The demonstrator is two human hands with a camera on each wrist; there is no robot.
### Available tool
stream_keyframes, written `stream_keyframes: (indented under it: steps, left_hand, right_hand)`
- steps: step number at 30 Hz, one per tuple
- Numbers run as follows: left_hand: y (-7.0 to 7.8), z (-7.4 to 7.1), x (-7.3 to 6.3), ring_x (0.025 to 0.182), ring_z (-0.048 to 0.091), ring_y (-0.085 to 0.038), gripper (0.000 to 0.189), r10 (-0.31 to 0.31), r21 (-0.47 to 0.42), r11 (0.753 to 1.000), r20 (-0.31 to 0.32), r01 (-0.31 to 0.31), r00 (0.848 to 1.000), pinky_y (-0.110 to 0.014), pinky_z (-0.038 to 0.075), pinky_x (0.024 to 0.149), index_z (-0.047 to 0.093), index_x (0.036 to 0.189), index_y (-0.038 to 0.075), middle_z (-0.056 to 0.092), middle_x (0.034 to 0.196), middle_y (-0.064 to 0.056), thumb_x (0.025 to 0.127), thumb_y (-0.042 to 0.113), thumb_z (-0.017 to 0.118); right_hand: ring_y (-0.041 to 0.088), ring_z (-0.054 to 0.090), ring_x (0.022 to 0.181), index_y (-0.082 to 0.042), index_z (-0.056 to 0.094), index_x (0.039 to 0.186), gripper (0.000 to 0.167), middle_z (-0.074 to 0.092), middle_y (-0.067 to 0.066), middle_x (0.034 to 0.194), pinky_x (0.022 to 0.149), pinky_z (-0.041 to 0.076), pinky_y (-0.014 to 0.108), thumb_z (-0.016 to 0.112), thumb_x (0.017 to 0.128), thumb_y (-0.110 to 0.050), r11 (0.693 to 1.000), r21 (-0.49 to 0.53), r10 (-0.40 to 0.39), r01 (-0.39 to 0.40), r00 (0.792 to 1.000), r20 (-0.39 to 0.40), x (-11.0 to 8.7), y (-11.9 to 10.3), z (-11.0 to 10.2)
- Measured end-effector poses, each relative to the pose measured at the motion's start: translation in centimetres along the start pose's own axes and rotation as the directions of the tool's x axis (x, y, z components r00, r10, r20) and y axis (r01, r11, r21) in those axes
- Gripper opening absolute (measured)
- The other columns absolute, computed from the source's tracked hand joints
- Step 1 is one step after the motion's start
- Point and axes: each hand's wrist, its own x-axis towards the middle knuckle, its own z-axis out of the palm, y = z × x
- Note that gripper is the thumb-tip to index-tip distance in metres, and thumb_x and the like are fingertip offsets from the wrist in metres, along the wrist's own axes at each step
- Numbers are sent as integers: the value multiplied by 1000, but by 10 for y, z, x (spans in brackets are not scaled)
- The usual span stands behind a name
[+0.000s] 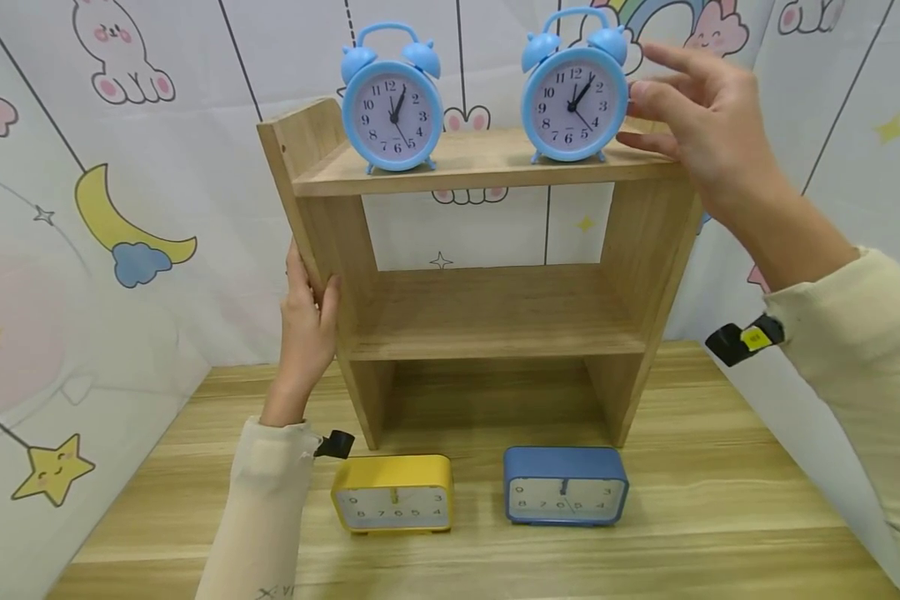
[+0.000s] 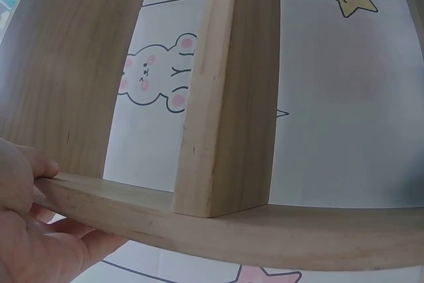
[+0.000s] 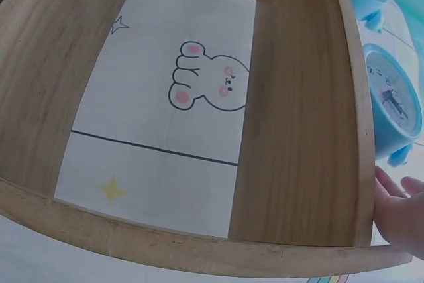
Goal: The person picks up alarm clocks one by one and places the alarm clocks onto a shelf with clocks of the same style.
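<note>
A wooden shelf [image 1: 495, 312] stands on the table. My left hand [image 1: 306, 325] grips its left side panel [image 2: 318, 233], the thumb on one face and the fingers on the other in the left wrist view. Two light blue twin-bell alarm clocks stand upright on the top board: the left clock [image 1: 392, 117] and the right clock [image 1: 574, 104]. Close to the right clock's right side is my right hand [image 1: 708, 125], its fingers spread and loosely bent, nothing gripped between them. In the right wrist view its fingers [image 3: 391, 193] lie low beside that clock.
On the table [image 1: 720, 500] before the shelf sit a yellow rectangular clock [image 1: 392, 493] and a blue rectangular clock [image 1: 566, 486]. A white cloth backdrop [image 1: 217, 275] with cartoon prints hangs behind and at both sides.
</note>
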Motion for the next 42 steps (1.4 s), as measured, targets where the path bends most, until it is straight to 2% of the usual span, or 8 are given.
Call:
stream_keyframes:
  steps: [5, 11, 20, 22, 29, 32, 36, 42]
  left_hand:
    - [1, -1, 0, 122, 53, -44, 64, -11, -2, 1000, 1, 11, 1000, -62, 48, 90, 9, 160, 17, 40, 145, -28, 107, 16, 43]
    - [2, -1, 1, 123, 52, -43, 65, -20, -7, 1000, 4, 20, 1000, -62, 47, 92, 8, 160, 18, 39, 146, -28, 107, 16, 44]
    - [2, -1, 1, 123, 53, -43, 65, -20, -12, 1000, 6, 20, 1000, -62, 47, 92, 8, 160, 19, 41, 145, -29, 107, 15, 44]
    - [2, -1, 1, 122, 53, -43, 65, -21, -14, 1000, 5, 21, 1000, -62, 48, 91, 8, 160, 19, 42, 144, -30, 107, 16, 44]
    - [1, -1, 0, 123, 53, -43, 64, -19, -9, 1000, 3, 19, 1000, -62, 48, 91, 9, 160, 20, 42, 144, -29, 107, 15, 43]
    - [0, -1, 0, 123, 53, -43, 64, -20, -10, 1000, 4, 20, 1000, -62, 48, 91, 9, 160, 20, 42, 144, -28, 107, 15, 43]
    - [0, 0, 0, 123, 53, -43, 64, -16, -9, 1000, 1, 16, 1000, -62, 48, 91, 9, 160, 19, 42, 144, -29, 107, 15, 44]
    - [1, 0, 0, 123, 53, -43, 64, -10, -2, 1000, 2, 10, 1000, -61, 48, 90, 8, 160, 19, 42, 144, -29, 107, 16, 44]
  right_hand:
    - [27, 62, 110, -4, 50, 144, 52, 62, 13, 118, 78, 55, 25, 67, 95, -7, 999, 36, -37, 39, 998, -46, -7, 1, -2]
    - [24, 67, 104, -2, 58, 137, 46, 66, 17, 114, 76, 56, 27, 69, 93, -5, 991, 44, -121, 125, 989, -86, -14, 5, -6]
    - [24, 71, 92, 4, 68, 122, 36, 70, 20, 103, 72, 56, 30, 72, 86, 3, 958, 61, -266, 280, 949, -167, -25, 7, -8]
    - [26, 71, 90, 6, 68, 117, 32, 69, 22, 102, 70, 57, 29, 72, 85, 6, 945, 66, -303, 321, 932, -199, -28, 9, -8]
    - [31, 70, 84, 10, 68, 107, 22, 65, 28, 98, 66, 59, 30, 66, 85, 8, 859, -80, -508, 506, 820, -263, -45, 21, -11]
    - [31, 69, 82, 12, 67, 105, 21, 64, 28, 96, 66, 59, 30, 66, 84, 10, 855, -75, -512, 514, 810, -285, -54, 26, -13]
    - [32, 68, 79, 15, 65, 104, 21, 64, 29, 91, 64, 59, 31, 65, 83, 13, 856, -34, -501, 517, 810, -305, -66, 33, -17]
    - [32, 68, 77, 22, 61, 104, 23, 64, 27, 88, 63, 59, 31, 64, 83, 15, 855, -1, -497, 518, 820, -283, -87, 44, -25]
